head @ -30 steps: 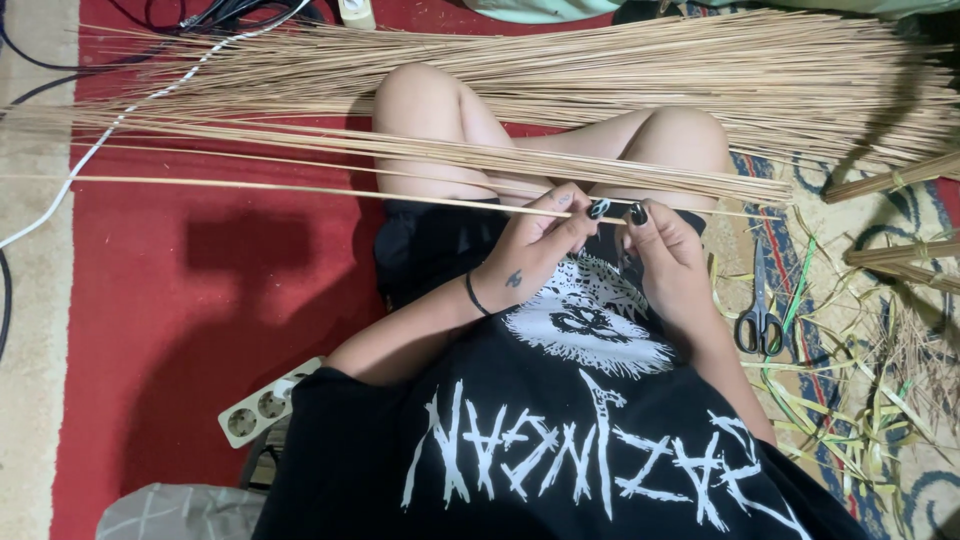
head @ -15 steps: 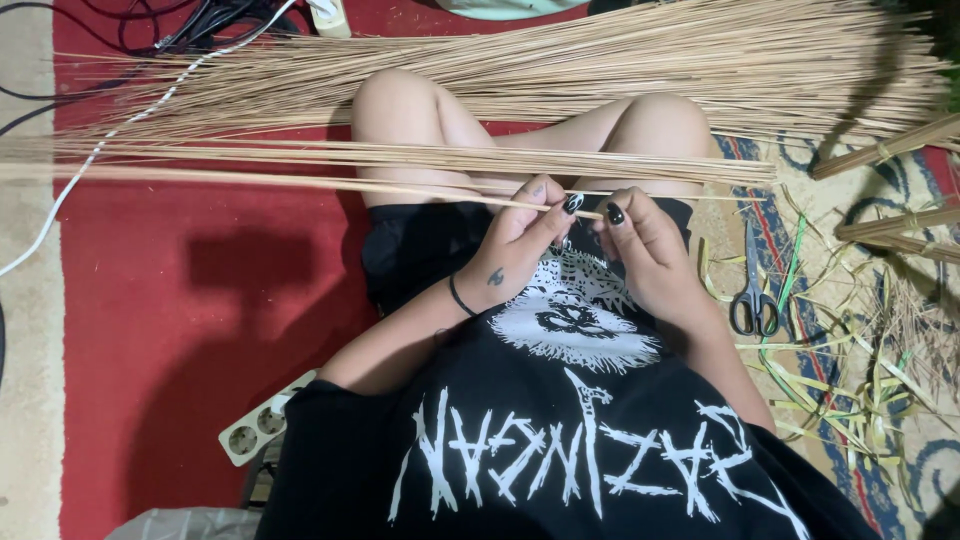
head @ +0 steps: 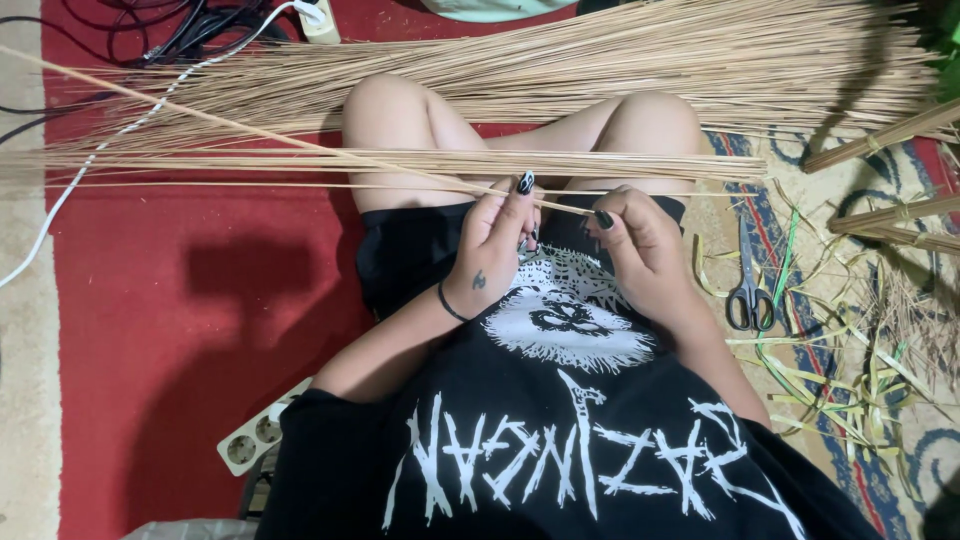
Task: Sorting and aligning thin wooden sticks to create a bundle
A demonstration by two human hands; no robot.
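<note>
Stick now angled up-left; both hands pinching its near end.

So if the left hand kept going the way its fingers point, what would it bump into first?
Probably the bundle of thin sticks lying across the knees, just beyond the left hand. It already pinches one stick. Depth is hard to judge.

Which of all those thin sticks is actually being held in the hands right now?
The single stick slanting from the upper left, pinched by the left hand and right hand. The other sticks lie level across the knees.
</note>
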